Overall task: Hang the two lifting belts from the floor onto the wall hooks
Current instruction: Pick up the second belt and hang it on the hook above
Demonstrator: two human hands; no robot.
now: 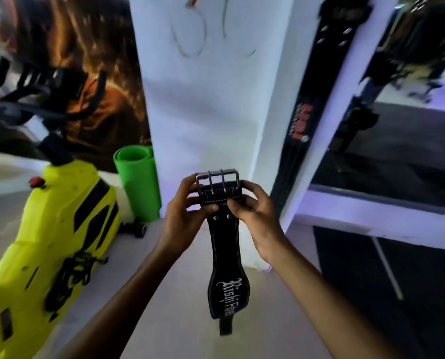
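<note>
Black leather, white stitching: the belt (222,257) hangs straight down between the two hands, its top end at fingertip level and its narrow tail dangling well below the wrists.

Left to right. Far left of the left hand (184,211): a yellow exercise bike (58,229), then a green rolled mat (138,185) just beyond the knuckles. I read the left hand as clamped on the left edge of the belt's top end, thumb in front, fingers behind the steel buckle (217,181). The right hand (255,216) pinches the right edge the same way, thumb close to the two rivets. Both are closed on the belt; neither is free.

Above the hands, on the white pillar (203,112), I make out thin wire shapes that may be the hooks (190,45); blurred, not certain. Up and right of the right hand a second belt (309,104) already hangs on the pillar's side face.

Handling judgement: thick leather, stiff enough to keep its shape, moderately heavy at the wide back pad, so it will swing. Not fragile, not slippery. Best hold is where I have it, just under the buckle, leaving the buckle frame clear to go over a hook.
</note>
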